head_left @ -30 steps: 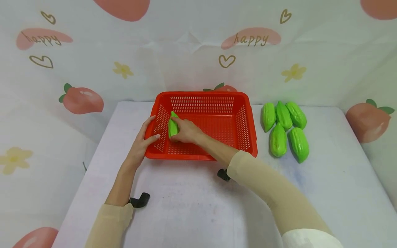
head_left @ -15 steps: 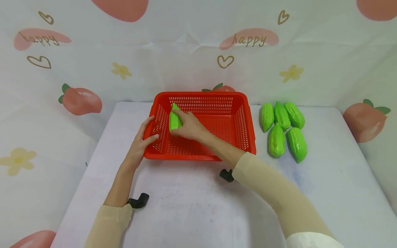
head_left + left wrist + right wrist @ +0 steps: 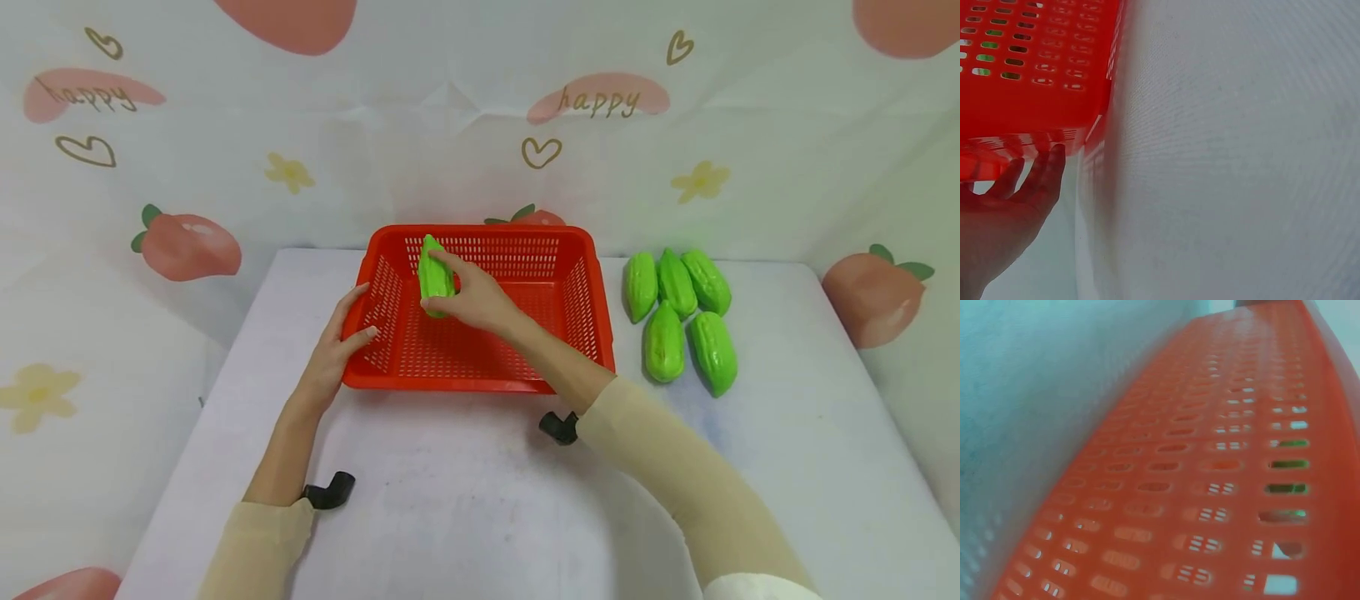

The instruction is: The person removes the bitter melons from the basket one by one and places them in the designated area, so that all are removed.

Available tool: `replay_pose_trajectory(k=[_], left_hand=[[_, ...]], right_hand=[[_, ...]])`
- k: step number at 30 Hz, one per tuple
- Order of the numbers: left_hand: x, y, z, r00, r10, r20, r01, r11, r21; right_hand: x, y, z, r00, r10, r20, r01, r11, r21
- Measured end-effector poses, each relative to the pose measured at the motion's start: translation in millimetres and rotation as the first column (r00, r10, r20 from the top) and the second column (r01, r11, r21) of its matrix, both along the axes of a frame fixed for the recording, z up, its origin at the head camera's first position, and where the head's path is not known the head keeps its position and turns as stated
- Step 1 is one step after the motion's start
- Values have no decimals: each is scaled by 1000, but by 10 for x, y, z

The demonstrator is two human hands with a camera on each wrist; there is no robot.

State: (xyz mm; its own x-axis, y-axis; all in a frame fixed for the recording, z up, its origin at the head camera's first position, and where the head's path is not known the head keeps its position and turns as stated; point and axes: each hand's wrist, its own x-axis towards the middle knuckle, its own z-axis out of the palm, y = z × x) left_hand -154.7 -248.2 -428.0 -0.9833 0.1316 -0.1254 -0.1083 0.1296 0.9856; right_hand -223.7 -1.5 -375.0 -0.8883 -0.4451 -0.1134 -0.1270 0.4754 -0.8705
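In the head view, my right hand (image 3: 477,293) pinches a bright green, ridged, pointed fruit (image 3: 437,279) between thumb and fingers. The fruit stands nearly upright in the view, over the left part of a red plastic basket (image 3: 480,385) with slotted walls. My left hand (image 3: 330,350) holds the basket's left side, thumb at the rim. Through the left wrist view, the left hand's fingers (image 3: 1038,175) touch the basket just under its rim. Only the slotted basket wall (image 3: 1210,487) shows in the right wrist view, with green glimpsed through the slots and the right hand hidden.
Several similar green fruits (image 3: 677,283) lie grouped on the white tabletop (image 3: 480,500), right of the basket. Behind the table hangs a white printed cloth (image 3: 420,125). A black elbow-shaped piece (image 3: 330,492) is at the left wrist, another (image 3: 559,427) at the right.
My right hand has raised the green fruit from low in the basket's left side, moving it up and slightly rightward in the view. The left hand keeps its place on the basket.
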Motion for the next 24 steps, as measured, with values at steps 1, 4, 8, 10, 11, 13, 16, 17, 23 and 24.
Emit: replay_pose_trajectory(k=[1,4,8,10,11,13,16,17,23,24], left_hand=[[3,-3,-1,1000,0,1,0,1000,5],[8,-4,-5,1000,-5,6,4,1000,20],[4,5,-15,1000,-5,7,5,1000,25],[-4,17,-19,1000,-7,6,7,1000,22],[-9,23,-21,1000,-8,5,8,1000,20],[-19,38,-21,1000,-10,6,10,1000,17],[-25,42,-20,1000,-9,7,9,1000,10],[-23,38,-18,1000,-7,6,7,1000,9],[6,-4,-9,1000,-3,7,3,1000,7],[12,-11,-8,1000,-2,7,2,1000,5]], right_hand=[[-1,21,4,1000,-13,9,13,1000,-8],[-1,88,23,999,-42,32,43,999,-32],[-6,182,53,996,-70,49,73,996,-59],[-9,239,71,994,-86,64,91,992,-82],[-10,268,81,993,-96,73,102,990,-94],[-9,331,105,990,-110,86,120,986,-113],[0,411,151,987,-131,93,142,982,-128],[6,433,165,987,-135,92,146,980,-132],[52,574,215,983,-159,89,170,976,-135],[59,597,219,983,-162,84,171,977,-128]])
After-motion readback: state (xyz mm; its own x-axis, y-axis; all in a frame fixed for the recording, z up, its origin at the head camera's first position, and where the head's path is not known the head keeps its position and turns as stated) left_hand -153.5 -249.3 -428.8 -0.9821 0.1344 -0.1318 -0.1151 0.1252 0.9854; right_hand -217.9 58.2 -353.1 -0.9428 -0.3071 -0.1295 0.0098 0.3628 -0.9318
